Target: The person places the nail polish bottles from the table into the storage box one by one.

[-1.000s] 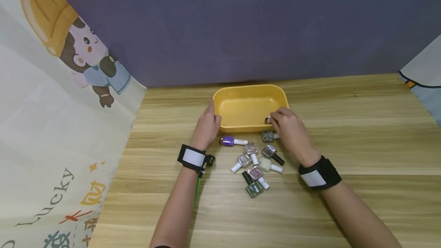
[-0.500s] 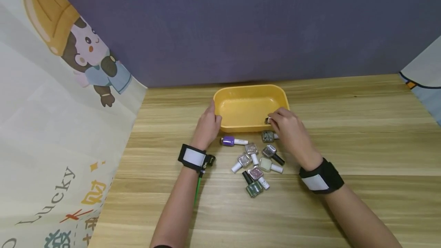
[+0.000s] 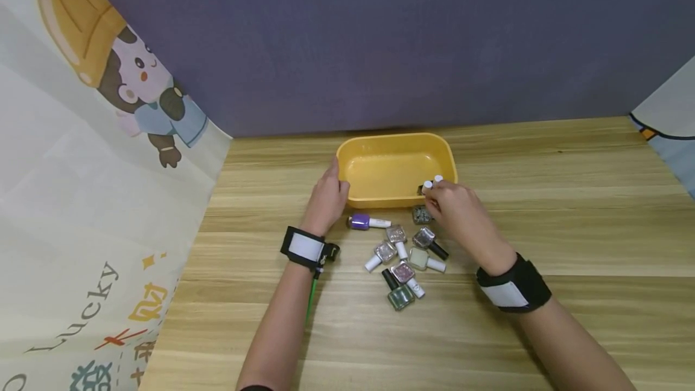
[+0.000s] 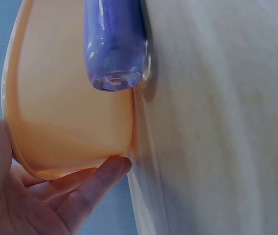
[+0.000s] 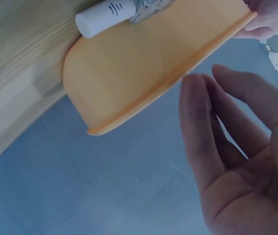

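Observation:
In the head view my left hand (image 3: 326,198) holds the left end of a yellow tray (image 3: 396,203), its fingers against the outer wall in the left wrist view. My right hand (image 3: 461,213) is over the tray's front right corner; the right wrist view shows a gap between thumb and fingers, with nothing held. Beside its fingertips, two white caps (image 3: 428,185) stand up inside the tray. A grey glitter bottle (image 3: 421,215) lies in front of the tray, its cap hidden under my right hand. A purple bottle (image 3: 359,222) lies near my left hand.
Several more nail polish bottles lie in a loose group in front of the tray, among them a pale one (image 3: 418,259) and a dark green one (image 3: 400,298). A dark blue-grey panel (image 3: 407,47) rises behind the table, with printed cloth at the left.
My right hand has drawn slightly back towards me and let go of a bottle, and two white caps now show in the tray's corner. My left hand has stayed in place.

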The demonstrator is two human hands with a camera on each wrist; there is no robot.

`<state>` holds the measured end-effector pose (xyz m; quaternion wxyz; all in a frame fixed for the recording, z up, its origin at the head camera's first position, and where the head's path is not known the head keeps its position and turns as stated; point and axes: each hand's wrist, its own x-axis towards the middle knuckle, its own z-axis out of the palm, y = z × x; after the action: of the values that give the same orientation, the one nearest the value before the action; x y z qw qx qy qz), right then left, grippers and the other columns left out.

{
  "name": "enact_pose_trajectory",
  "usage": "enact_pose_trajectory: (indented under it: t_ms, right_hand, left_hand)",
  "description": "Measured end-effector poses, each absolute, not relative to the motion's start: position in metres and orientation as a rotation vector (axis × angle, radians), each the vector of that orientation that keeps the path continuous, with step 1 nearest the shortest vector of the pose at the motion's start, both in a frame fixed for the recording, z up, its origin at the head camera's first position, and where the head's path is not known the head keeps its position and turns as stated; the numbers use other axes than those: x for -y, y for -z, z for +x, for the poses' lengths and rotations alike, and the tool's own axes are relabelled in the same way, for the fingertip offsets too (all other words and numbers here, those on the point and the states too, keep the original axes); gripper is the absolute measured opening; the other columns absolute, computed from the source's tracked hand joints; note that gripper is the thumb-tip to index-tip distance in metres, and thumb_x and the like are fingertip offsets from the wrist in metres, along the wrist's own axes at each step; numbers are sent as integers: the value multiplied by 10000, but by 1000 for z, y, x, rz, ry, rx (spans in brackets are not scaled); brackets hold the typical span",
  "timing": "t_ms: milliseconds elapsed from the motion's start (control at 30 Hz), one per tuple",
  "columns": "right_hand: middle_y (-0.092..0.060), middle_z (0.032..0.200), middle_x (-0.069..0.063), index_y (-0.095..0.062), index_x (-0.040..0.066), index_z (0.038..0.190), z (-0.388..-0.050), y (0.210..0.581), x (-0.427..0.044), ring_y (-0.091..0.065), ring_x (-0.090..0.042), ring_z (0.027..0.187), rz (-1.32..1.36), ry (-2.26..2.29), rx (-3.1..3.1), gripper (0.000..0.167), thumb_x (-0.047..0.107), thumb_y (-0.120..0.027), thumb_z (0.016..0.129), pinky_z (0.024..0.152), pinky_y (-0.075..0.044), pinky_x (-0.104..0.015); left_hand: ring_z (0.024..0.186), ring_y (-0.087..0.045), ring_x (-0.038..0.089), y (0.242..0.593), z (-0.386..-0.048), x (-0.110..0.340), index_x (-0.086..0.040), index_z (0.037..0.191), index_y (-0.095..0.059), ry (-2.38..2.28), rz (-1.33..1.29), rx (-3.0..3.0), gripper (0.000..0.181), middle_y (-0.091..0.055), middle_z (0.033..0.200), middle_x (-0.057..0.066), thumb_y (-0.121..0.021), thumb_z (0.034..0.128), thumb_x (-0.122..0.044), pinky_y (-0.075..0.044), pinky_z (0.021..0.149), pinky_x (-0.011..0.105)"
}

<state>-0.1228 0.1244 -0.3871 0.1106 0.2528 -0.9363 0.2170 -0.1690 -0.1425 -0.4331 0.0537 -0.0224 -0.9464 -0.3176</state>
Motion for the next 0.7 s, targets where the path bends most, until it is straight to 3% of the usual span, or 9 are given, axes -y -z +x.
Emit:
enact_pose_trajectory:
  t_ms: [233, 367, 700]
  right_hand:
    - [-660, 777, -149, -742, -34, 823, -119, 384, -126, -648, -274, 665, 753, -529, 2825, 57, -2, -706, 854, 587, -548, -428]
    - [-671, 749, -152, -726, -31, 803, -117, 384, -128, -655, -286, 652, 754, -499, 2867, 58, -9, -706, 853, 565, -536, -435]
    - [-677, 688, -112, -721, -9, 761, -118, 386, -133, -629, -225, 587, 766, -514, 2928, 134, -101, -661, 838, 512, -511, -360]
  left_hand:
    - [851, -598, 268, 433, -169, 143, -1, 1569, -213, 960, -70, 2886, 645, -391, 1552, 176, -455, 995, -168, -517, 836, 390]
    - [743, -576, 262, 433, -168, 143, -1, 1569, -210, 967, -78, 2890, 643, -377, 1560, 173, -448, 997, -172, -512, 771, 373]
    - [655, -541, 238, 433, -169, 143, 14, 1561, -227, 957, -70, 2887, 636, -387, 1555, 174, -450, 994, -166, -497, 677, 351]
